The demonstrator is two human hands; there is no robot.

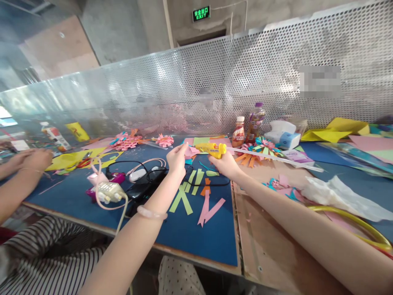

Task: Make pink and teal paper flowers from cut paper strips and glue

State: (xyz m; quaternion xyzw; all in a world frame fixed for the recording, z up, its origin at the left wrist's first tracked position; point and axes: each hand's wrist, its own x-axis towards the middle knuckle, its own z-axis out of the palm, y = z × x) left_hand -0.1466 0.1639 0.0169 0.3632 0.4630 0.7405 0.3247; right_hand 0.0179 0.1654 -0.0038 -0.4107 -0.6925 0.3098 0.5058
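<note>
My right hand [225, 163] is wrapped round a yellow hot glue gun [211, 149], its nozzle pointing left. A long, whitish glue stick [273, 156] juts from the back of the gun. Close to the nozzle, the fingers of my left hand [177, 159] are pinched together. Pink paper [191, 152] shows right beside those fingertips, but I cannot tell whether they grip it. On the blue board below lie green paper strips [183, 197], pink strips [210, 211] with notched ends and small orange pieces [206, 186].
Left of my arm are a power strip [112, 191], cables and a black device [144, 184]. Paper flowers [125, 140], bottles [238, 132] and a tissue pack [282, 134] stand along the perforated metal screen [196, 73]. Another person's hands [37, 159] are at far left.
</note>
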